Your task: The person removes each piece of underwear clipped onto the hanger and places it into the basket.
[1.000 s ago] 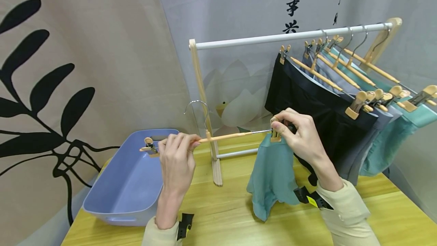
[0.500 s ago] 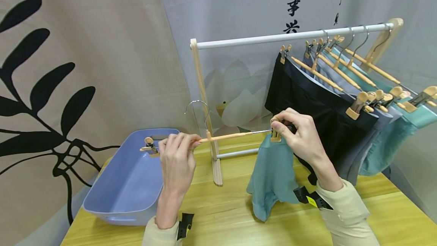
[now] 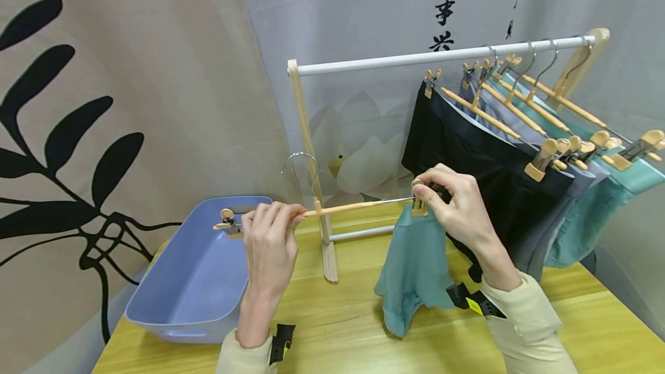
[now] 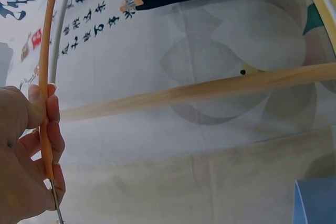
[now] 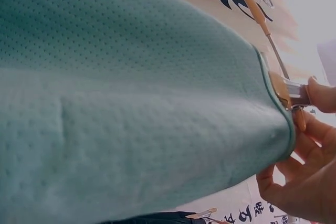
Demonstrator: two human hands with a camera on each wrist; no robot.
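My left hand (image 3: 272, 247) grips the wooden bar of a clip hanger (image 3: 348, 207), its fingers wrapped round the bar in the left wrist view. The hanger's metal hook points up, and its left clip (image 3: 227, 219) holds nothing. At the other end my right hand (image 3: 457, 206) pinches the right clip (image 3: 419, 208) between thumb and fingers. That clip sits on the waistband edge of a teal pair of underpants (image 3: 415, 270), which hangs down from it to the table. Close up in the right wrist view, the dotted teal fabric (image 5: 157, 119) fills much of the picture.
A white-railed wooden rack (image 3: 395, 61) stands behind my hands. Several clip hangers at its right end carry black underpants (image 3: 478, 172), grey ones and teal ones (image 3: 592, 229). A blue plastic basin (image 3: 202, 276) sits left on the wooden table (image 3: 332, 328).
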